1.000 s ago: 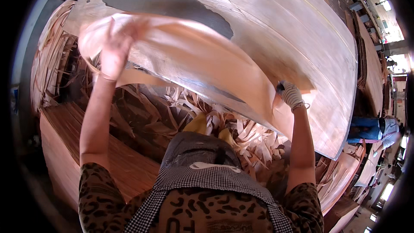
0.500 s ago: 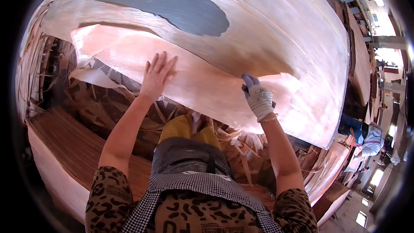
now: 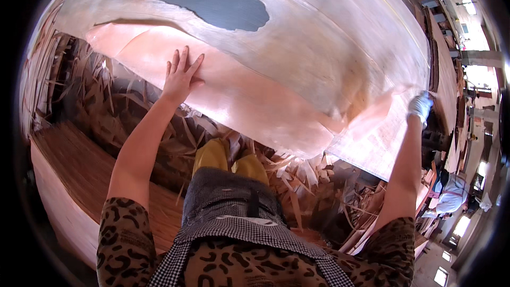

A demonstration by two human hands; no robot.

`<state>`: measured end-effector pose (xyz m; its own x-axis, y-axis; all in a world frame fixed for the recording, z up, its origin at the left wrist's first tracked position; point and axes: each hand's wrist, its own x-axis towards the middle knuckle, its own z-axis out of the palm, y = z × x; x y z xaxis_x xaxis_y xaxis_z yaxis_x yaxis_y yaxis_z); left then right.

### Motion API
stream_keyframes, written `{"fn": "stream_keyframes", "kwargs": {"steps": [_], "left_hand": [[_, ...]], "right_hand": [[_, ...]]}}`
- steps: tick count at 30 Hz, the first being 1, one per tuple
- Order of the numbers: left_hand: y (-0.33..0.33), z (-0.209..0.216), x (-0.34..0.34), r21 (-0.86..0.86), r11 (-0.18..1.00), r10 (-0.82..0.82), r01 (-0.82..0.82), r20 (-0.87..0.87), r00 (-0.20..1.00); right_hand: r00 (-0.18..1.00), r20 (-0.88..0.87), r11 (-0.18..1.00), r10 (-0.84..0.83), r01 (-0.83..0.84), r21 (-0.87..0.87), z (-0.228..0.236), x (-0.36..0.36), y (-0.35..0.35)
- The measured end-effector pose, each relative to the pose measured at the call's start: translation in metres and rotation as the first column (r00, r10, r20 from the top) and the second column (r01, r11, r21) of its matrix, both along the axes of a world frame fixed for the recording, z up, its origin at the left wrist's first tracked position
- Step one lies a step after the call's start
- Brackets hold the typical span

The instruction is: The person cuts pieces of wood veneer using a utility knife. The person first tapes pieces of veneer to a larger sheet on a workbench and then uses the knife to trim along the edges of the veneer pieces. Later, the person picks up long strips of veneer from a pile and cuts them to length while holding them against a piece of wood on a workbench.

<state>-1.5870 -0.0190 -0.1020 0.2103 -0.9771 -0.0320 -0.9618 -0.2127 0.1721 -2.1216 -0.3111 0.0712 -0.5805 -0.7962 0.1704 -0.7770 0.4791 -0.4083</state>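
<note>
Hands, two, on one veneer sheet.

Strong daylight is admitted from bright windows at the right, where highlights are blown out. The veneer sheet is evenly lit. Edges are bent and vignetted black; the gloved right hand is blurred.

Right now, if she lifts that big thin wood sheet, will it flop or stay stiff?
Probably floppy: the sheet sags and curls between her left hand and right hand. Likely light, since the hands alone handle it. Possibly fragile, going by the torn strips below.
</note>
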Motion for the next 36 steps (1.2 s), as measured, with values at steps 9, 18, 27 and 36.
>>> {"fn": "stream_keyframes", "kwargs": {"steps": [9,18,27,36], "left_hand": [[-0.015,-0.014,0.017,-0.068,0.993,-0.095,0.097,0.033,0.995],[-0.008,-0.027,0.080,-0.396,0.901,0.069,-0.175,-0.269,0.961],[-0.010,-0.023,0.059,-0.299,0.904,0.226,-0.305,-0.270,0.936],[-0.008,-0.014,0.007,-0.114,0.962,0.228,-0.247,-0.154,0.961]], "right_hand": [[0.451,0.595,0.369,0.665,-0.891,0.264,-0.147,0.227,0.185],[0.061,0.155,-0.001,0.986,-0.928,0.373,-0.155,0.447,0.228],[0.113,0.049,0.055,0.992,-0.764,0.643,-0.172,0.377,0.247],[0.039,0.167,-0.101,0.985,-0.657,0.747,-0.142,0.258,0.223]]}}
